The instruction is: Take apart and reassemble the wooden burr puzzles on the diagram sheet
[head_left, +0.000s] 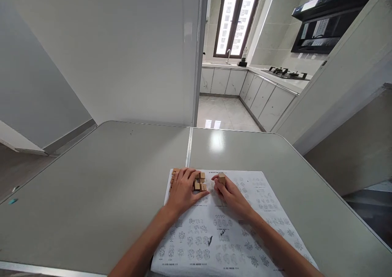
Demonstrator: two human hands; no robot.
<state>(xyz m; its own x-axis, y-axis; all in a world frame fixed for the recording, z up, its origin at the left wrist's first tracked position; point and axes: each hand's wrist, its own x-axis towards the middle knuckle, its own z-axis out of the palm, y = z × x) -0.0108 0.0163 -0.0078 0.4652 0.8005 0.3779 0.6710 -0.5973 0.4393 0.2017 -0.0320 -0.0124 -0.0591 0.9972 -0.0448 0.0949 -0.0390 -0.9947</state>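
Observation:
A low cluster of small wooden blocks [197, 185] sits on the upper left part of a large printed paper sheet [232, 244]. My left hand [183, 189] arches over the cluster. Its fingers lie across the far and left side, and its thumb stretches along the near edge, so it grips the blocks while covering some of them. Just to the right, my right hand [228, 193] pinches a single wooden block [222, 179] between thumb and fingers, above the sheet and apart from the cluster. One block at the cluster's upper left bears a dark mark.
The sheet lies on a grey table [92, 203] with a metal seam [189, 146] running away from me. A small teal object [13, 201] is at the table's far left edge. Beyond the table stand a white wall panel [137, 56] and a kitchen with a gas stove [288, 73].

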